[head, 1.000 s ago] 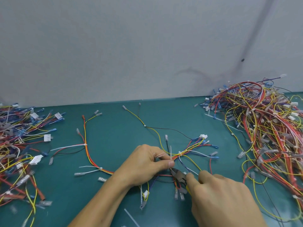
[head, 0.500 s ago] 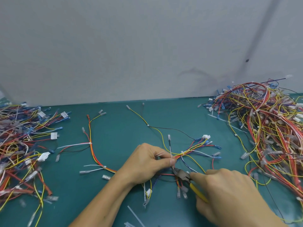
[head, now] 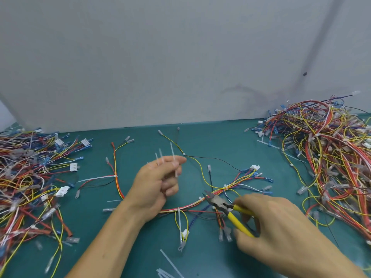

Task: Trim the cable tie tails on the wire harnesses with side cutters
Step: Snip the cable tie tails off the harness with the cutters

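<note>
Head view shows one wire harness (head: 190, 206) spread flat in the middle of the green table (head: 220, 145), with white cable ties (head: 225, 186) spaced along its bundle. The side cutters (head: 217, 202) point their nose just beside one of those ties, and the right hand (head: 281, 227) has its fingers curled round the yellow handles. The left hand (head: 154, 187), held just left of the bundle, pinches a few cut tie tails (head: 173, 157) between thumb and fingers, while tangled heaps of harnesses lie at the right (head: 331, 157) and left (head: 26, 177) edges and loose tails (head: 170, 263) lie near the front.
</note>
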Demonstrator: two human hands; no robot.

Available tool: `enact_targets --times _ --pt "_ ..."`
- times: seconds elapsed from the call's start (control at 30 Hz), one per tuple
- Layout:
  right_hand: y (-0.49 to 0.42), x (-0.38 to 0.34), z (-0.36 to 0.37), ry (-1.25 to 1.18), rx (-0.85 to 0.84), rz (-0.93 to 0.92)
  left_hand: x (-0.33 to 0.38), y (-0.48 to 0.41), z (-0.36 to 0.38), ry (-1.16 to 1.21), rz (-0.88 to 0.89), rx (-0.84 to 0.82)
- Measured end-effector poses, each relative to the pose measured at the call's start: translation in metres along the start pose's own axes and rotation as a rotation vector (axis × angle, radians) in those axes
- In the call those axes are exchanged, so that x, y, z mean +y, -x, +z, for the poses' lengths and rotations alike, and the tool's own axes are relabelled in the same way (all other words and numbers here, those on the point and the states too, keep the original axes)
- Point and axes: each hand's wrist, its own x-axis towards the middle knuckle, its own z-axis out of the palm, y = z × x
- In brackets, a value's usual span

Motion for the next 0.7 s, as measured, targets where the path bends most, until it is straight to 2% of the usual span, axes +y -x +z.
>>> enact_targets --times 0.13,0.3,0.43,0.57,0.63,0.7 --pt "-0.001 -0.007 -0.005 -0.064 -0.055 -0.062 0.013 0.006 -0.007 0.092 -0.092 0.051" --pt "-0.008 -0.009 -0.008 0.013 -0.112 -0.08 0.024 0.02 -0.015 -0.133 -0.181 -0.041" --pt "-0.023 -0.009 -0.009 0.067 -0.176 -0.053 0.018 0.03 -0.022 -0.328 -0.175 -0.07" --pt "-0.04 -0.014 -0.009 0.048 -0.204 -0.017 0.009 0.034 -0.028 -0.39 -0.13 -0.054" --pt "-0.046 -0.017 -0.01 0.039 -0.208 -0.016 0.006 0.039 -0.035 -0.605 -0.014 -0.103" --pt "-0.05 -0.019 -0.01 0.038 -0.203 -0.02 0.003 0.044 -0.04 -1.009 0.201 -0.204"
